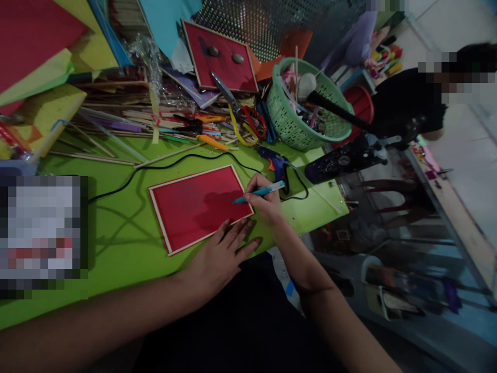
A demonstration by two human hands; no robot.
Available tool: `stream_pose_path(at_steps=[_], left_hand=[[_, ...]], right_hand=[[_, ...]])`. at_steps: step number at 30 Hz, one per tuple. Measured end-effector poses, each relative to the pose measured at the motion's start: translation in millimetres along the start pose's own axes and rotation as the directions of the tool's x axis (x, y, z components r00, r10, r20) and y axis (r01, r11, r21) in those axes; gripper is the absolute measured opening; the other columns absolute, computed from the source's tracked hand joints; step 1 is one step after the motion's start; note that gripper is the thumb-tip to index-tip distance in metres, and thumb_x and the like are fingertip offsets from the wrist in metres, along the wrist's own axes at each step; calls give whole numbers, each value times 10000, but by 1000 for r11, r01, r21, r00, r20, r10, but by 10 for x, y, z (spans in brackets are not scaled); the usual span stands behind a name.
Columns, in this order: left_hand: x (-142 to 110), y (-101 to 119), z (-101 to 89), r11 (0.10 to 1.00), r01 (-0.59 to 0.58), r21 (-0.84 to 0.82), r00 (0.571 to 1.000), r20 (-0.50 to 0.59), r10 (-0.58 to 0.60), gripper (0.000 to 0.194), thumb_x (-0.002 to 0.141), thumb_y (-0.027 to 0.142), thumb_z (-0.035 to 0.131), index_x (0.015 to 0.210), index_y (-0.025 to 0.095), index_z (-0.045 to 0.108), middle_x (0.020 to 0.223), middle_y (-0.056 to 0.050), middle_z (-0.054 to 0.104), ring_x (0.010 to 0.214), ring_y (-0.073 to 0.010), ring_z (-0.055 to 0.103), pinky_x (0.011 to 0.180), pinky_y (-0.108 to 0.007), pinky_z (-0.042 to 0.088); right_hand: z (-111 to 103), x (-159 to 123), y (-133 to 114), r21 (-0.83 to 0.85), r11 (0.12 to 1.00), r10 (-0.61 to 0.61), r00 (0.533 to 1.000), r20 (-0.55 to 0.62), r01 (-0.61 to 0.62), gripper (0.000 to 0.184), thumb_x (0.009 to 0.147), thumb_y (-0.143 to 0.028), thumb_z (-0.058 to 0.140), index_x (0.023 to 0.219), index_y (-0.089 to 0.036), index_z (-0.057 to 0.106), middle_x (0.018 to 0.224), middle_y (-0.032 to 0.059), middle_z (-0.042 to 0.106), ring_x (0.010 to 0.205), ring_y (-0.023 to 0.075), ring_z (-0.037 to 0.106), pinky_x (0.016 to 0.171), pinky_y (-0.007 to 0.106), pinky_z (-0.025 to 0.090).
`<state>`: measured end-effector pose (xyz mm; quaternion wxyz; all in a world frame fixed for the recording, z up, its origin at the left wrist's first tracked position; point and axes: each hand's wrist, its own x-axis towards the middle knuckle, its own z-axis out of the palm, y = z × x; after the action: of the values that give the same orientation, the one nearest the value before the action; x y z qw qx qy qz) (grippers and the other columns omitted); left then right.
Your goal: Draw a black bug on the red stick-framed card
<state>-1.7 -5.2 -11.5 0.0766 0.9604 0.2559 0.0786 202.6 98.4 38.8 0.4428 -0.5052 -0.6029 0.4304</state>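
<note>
A red board framed with thin wooden strips lies flat on the green table. Faint dark marks show on its upper part. My right hand is closed around a teal pen, whose tip points at the right part of the board. Along the board's lower edge, my left hand lies flat with its fingers outstretched, holding nothing. Just beyond my right hand rests a blue glue gun, and a black cord curves behind the board.
Scissors, a utility knife and many thin sticks crowd the table's back. A green basket holds tools. A second red board leans behind. A dark clamp-like stand is at right; a person is farther right.
</note>
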Motion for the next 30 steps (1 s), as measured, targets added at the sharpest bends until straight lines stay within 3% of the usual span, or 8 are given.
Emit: stream_pose_path(at_steps=[11,17,30], left_hand=[[13,-4,-20,1000,4,13,1000,6,-4,965,1020,592,861,1840,289,452,1963,-192,326,1833,-361,302,1463,-573,306],[13,-17,-45,1000,-5,-10,999,34,5,980,1029,577,858,1857,300,413,1974,-191,291,1838,-359,294,1469,-578,288],[2,-26,-24,1000,-7,-7,1000,10,7,989,1016,587,869,1848,291,424,1978,-184,285,1833,-357,302,1464,-557,303]], right_hand=[[-12,7,-37,2,1000,9,999,42,-9,146,796,-310,746,720,-269,629,685,-40,547,655,167,454,662,361,404],[-20,-8,-9,17,1000,15,999,-32,-14,195,807,-326,756,708,-268,598,686,-35,515,648,168,438,633,351,378],[-21,-1,-55,7,1000,19,1000,-10,-19,154,765,-307,748,692,-262,621,678,-36,553,657,168,468,651,349,399]])
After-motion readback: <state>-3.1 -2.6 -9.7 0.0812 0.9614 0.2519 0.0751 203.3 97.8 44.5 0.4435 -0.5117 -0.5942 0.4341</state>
